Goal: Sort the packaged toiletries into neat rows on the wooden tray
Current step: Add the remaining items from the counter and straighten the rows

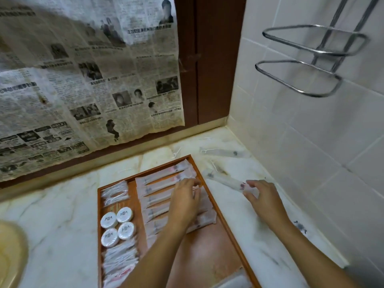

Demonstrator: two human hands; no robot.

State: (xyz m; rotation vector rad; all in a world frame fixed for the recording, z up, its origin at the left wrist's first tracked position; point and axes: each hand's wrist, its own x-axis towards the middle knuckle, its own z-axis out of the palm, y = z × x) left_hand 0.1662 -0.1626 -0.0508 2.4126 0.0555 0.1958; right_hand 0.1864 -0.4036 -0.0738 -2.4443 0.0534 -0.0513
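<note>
My left hand (184, 201) rests on the row of long packets (166, 196) in the tray (225, 223), fingers (193, 182) curled at a packet end; whether they pinch it I can't tell. My right hand (262, 196) has its fingers part open around the near end of a loose packet (225, 180) lying on the surface (62, 215) just beside the tray rim. Risk, as I judge it: dragging that packet over the rim could nudge the overlapped row askew, since the wrappers look slippery. Motion blur hides the print, my forearms cover the tray's lower half, and the round tins (117, 225) sit untouched.
</note>
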